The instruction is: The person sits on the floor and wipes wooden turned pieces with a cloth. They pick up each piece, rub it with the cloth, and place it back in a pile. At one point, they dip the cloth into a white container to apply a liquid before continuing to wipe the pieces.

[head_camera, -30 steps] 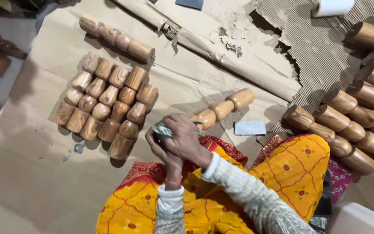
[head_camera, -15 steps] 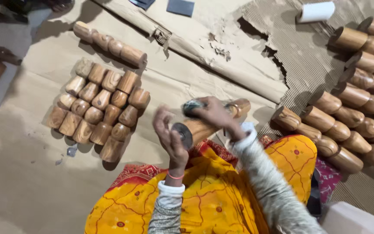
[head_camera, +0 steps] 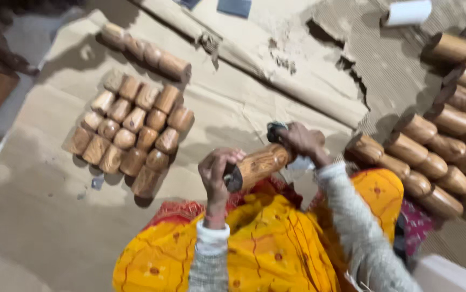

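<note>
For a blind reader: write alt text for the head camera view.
Two hands, left hand and right hand, hold a turned, light-brown wooden cylinder over a yellow patterned cloth. Similar small wooden pieces lie clustered on brown cardboard to the left, longer ones at right.

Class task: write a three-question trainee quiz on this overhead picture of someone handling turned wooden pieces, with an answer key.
1. True or false: both hands hold one wooden piece.
2. Which hand grips the dark sanding pad at the piece's far end? A) left hand B) right hand
3. What lies under the block of stacked wooden pieces to the person's left?

Key:
1. True: one hand at each end, above the yellow cloth.
2. B.
3. A brown cardboard sheet.
</note>
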